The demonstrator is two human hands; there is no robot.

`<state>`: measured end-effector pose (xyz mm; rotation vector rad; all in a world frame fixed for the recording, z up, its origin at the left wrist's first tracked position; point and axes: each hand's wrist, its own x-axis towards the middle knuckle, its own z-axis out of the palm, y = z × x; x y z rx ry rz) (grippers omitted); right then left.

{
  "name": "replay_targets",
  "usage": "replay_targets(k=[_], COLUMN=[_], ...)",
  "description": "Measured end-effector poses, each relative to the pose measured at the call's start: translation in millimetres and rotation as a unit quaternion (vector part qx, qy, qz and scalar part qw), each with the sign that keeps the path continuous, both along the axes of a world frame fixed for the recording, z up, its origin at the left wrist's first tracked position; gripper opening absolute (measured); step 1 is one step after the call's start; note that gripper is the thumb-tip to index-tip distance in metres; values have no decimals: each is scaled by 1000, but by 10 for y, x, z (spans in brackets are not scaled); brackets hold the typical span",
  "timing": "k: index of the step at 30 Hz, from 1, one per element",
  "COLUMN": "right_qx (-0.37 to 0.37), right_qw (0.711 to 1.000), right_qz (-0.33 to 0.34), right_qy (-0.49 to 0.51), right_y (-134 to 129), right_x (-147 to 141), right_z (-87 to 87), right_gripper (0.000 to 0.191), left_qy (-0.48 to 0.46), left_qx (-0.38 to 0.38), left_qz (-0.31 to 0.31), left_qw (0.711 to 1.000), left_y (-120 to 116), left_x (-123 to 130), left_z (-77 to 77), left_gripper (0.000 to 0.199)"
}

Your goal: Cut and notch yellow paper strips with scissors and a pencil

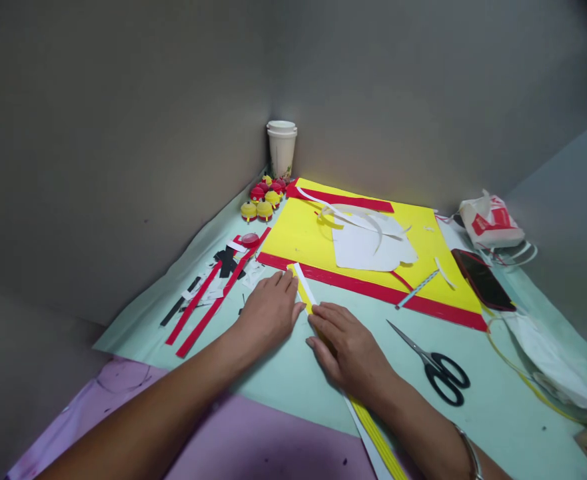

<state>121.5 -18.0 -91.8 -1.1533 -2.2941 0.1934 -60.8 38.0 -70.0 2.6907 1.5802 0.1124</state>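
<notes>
Bare forearms (138, 413) reach across a pale lilac cloth (273, 440) toward a mint-green sheet (278, 373), with a silvery bracelet (468, 450) round the right wrist. Under both hands lies a long, narrow strip of yellow and white paper (380, 443), slanting from the edge of the view nearest the person up over the green. From where I stand, the left hand (270, 307) is spread flat, fingers together, its fingertips on the strip's far end and its thumb at the strip's edge. Behind it, the right hand (348, 347) is arched over the strip with the thumb set apart; whether it grips or only presses, I cannot tell.

Black-handled scissors (433, 367) lie near the right hand, their blades pointing away from the person. Left of the left hand are two long red strips (208, 313), with black scraps (228, 262) among them. Farther off, a large yellow sheet with red bands (298, 227) bears an irregular white sheet (363, 247); a slim, pale-blue patterned stick (418, 290) lies across its near band. Small round red-and-yellow ornaments (264, 211) cluster before a lidded white cup (282, 147) in the corner. A dark phone (483, 280) rests at the yellow sheet's right edge, near a red-and-white soft packet (493, 223).
</notes>
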Motion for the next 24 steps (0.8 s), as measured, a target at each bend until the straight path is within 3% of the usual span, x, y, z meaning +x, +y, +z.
replay_targets(k=[24], right_qx=[10], right_qw=[1000], right_qz=[20], right_qy=[19], right_y=[5], right_x=[11], right_z=[20], right_gripper=[27], left_qy=[1], left_qx=[12], left_qz=[17], left_qw=[1000], left_y=[-15], left_x=[14], left_z=[-27], left_gripper=[47])
